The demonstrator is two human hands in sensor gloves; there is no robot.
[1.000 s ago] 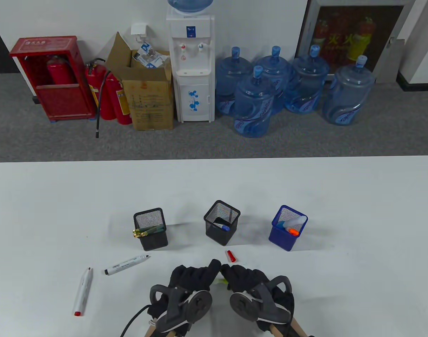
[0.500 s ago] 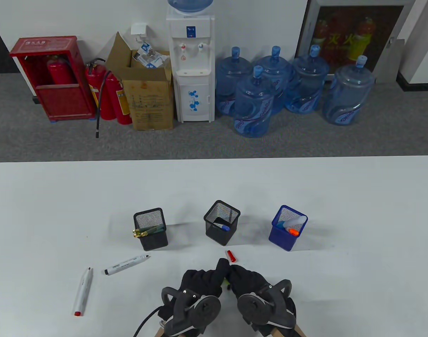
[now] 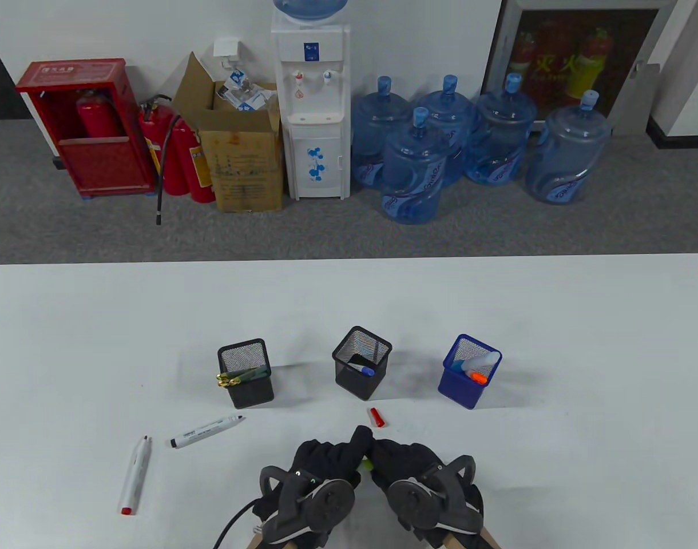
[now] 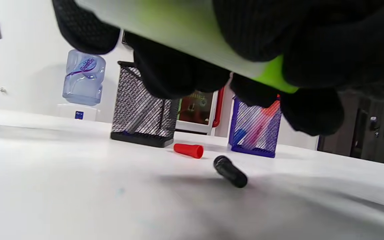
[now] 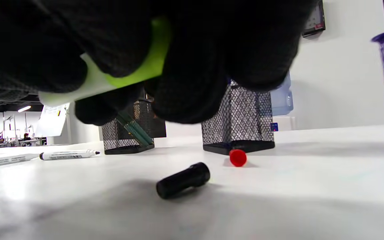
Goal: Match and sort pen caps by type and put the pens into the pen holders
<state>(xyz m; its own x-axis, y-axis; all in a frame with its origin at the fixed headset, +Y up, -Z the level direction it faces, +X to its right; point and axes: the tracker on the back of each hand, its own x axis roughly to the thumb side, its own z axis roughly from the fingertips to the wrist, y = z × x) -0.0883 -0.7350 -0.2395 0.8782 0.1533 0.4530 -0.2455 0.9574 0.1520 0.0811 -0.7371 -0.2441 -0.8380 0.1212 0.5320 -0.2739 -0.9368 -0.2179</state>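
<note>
Both hands meet low over the table, the left hand (image 3: 326, 463) gripping the white barrel of a green highlighter (image 4: 192, 43) and the right hand (image 3: 403, 457) pinching its green end, apparently seating its cap for the blue pen holder (image 3: 469, 372).

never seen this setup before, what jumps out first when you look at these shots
At the table's near edge, the left hand and right hand meet, both gripping a green and white highlighter just above the surface. Beneath them lies a loose black cap, with a red cap a little farther out. Behind stand three mesh holders, the blue holder on the right being the brightest.
</note>
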